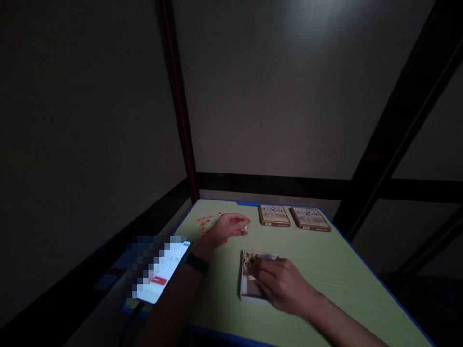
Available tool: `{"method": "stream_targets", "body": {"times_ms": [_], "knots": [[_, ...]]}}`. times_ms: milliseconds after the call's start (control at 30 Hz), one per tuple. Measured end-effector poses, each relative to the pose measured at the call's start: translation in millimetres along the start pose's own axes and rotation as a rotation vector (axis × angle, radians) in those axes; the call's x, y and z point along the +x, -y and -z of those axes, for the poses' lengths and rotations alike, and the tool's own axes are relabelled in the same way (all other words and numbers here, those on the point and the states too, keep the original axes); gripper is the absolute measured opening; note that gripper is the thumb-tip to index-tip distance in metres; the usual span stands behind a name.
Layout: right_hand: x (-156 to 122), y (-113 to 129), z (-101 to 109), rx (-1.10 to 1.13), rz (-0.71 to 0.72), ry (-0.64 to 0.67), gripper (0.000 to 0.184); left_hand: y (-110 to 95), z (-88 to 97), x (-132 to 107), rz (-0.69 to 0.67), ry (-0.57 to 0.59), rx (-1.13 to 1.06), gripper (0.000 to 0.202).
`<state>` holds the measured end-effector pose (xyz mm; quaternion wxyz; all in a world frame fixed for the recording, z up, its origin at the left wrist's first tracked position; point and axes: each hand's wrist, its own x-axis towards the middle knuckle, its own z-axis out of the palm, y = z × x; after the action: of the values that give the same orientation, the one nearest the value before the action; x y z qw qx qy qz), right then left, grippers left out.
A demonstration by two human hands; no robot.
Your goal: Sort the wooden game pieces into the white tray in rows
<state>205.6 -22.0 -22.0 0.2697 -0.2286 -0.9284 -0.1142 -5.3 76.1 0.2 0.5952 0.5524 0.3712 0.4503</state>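
Observation:
My left hand (229, 225) is above the far left part of the table, fingers closed round a pale round Chinese chess piece (246, 227); whether there are more in the palm is hidden. Loose pieces with red marks (204, 221) lie beside and behind that hand. An open white box (249, 300) rests on the table nearer to me. Dark-marked pieces (248, 256) sit in its far left corner. Reaching into the box from the right, my right hand (285, 284) pinches a dark-marked Chinese chess piece at those pieces; its fingers partly cover them.
Two flat printed boxes (275, 215) (311, 219) lie side by side at the table's far right. A lit phone (164, 274) is at the left edge, near my left forearm. The green table (347, 279) has a blue rim, with walls behind and to the left.

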Motion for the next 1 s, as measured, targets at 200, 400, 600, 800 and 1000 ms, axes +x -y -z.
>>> {"method": "stream_targets", "body": {"times_ms": [200,400,600,800,1000], "knots": [[6.4,3.8,-8.0,-0.028,0.033,0.187,0.012,7.7,-0.5,4.4,0.009,-0.014,-0.046,0.054],[8.2,3.5,-5.5,0.069,0.0,0.204,0.011,5.8,-4.0,0.2,-0.016,-0.009,-0.038,0.05],[9.2,2.8,-3.8,0.167,-0.046,0.188,0.008,7.2,-7.4,-0.7,0.0,0.025,-0.045,0.053],[9.5,2.2,-4.2,0.211,-0.107,0.19,0.013,8.8,-8.6,0.3,-0.005,0.034,-0.055,0.051],[9.8,1.2,-8.2,0.258,-0.138,0.18,0.017,6.5,-11.3,-1.0,-0.004,0.044,-0.06,0.049]]}}
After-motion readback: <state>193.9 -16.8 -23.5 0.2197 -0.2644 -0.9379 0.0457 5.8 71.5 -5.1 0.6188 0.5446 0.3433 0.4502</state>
